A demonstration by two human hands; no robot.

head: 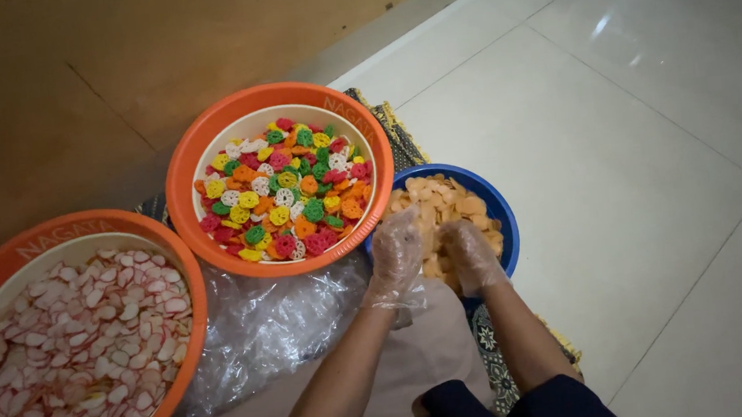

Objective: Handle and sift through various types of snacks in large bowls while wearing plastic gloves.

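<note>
We are on a pale tiled floor [655, 145] beside a brown wall [59, 75], with a patterned mat [494, 360] under our work. Three bowls sit close together in front of us. At the far right is a blue bowl [498, 210] filled with pale orange crackers [442, 197]. Both our hands are inside it, each covered by a thin clear plastic glove. Our left hand [398, 251] rests on the crackers at the near left side of the bowl; its fingers curl down into the pile, but we cannot tell whether its grip is closed on any pieces. Our right hand [469, 252] lies just beside it, also pressed into the crackers, and we cannot tell its grip either.

Touching the blue bowl on the left is an orange bowl [194, 162] with a cream lining, heaped with small flower-shaped crackers [283, 190] in red, green, yellow, orange and white. Nearer to us on the left stands a second orange bowl [187, 280] holding white oval chips [77, 355] with pink edges. A crumpled clear plastic bag [265, 327] lies between the bowls and our knees.
</note>
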